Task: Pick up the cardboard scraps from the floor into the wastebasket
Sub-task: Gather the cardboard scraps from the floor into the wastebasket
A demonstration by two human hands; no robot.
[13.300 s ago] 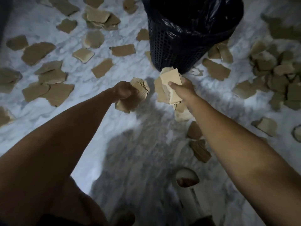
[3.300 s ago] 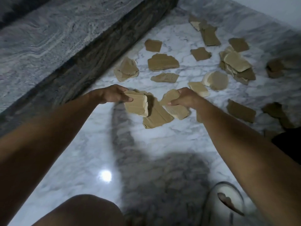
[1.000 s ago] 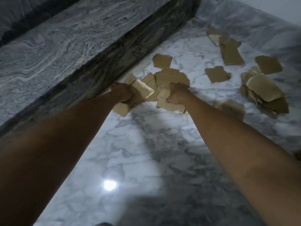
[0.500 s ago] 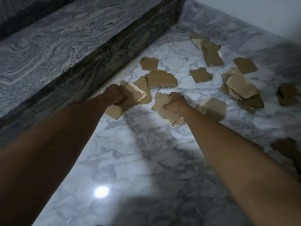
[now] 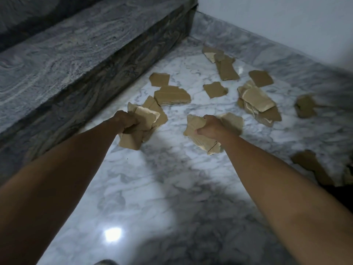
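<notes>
My left hand (image 5: 124,122) grips a bundle of brown cardboard scraps (image 5: 142,127), held above the marble floor. My right hand (image 5: 209,128) grips a second bundle of scraps (image 5: 200,141). Several loose scraps lie on the floor beyond both hands: a wide one (image 5: 172,95), a small one (image 5: 214,89), a layered heap (image 5: 257,101) and a far cluster (image 5: 223,63). The wastebasket is out of sight.
A dark grey stone step (image 5: 66,60) runs along the left side. A pale wall (image 5: 286,22) closes the far side. More scraps (image 5: 305,108) lie at the right, and a dark shape (image 5: 342,194) sits at the right edge. White marble floor (image 5: 152,188) lies below my arms.
Both hands, each still holding its scrap bundle, have drawn apart and back a little from the loose scraps. The view has swung slightly, showing more of the far wall.
</notes>
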